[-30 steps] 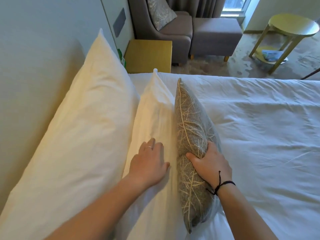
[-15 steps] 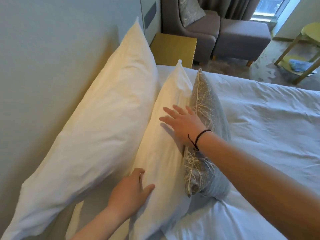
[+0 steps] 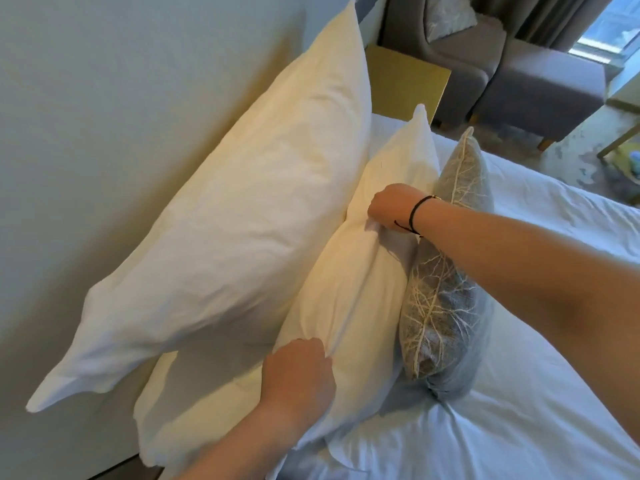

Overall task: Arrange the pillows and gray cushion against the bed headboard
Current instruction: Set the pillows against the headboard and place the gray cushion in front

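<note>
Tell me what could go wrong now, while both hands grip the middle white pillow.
1. The gray cushion leans on the middle pillow; pulling that pillow could tip the cushion flat onto the bed.
2. The left hand and right hand pinch only fabric, so the cover may bunch or wrinkle.
3. The big pillow leans against the headboard and might slide down.

Soft daylight enters from the window at upper right, leaving the white bedsheet bluish. A warmer yellow tint falls on the pillows. Shadows are gentle. Wide-angle distortion bends the edges; detail is slightly soft throughout.
</note>
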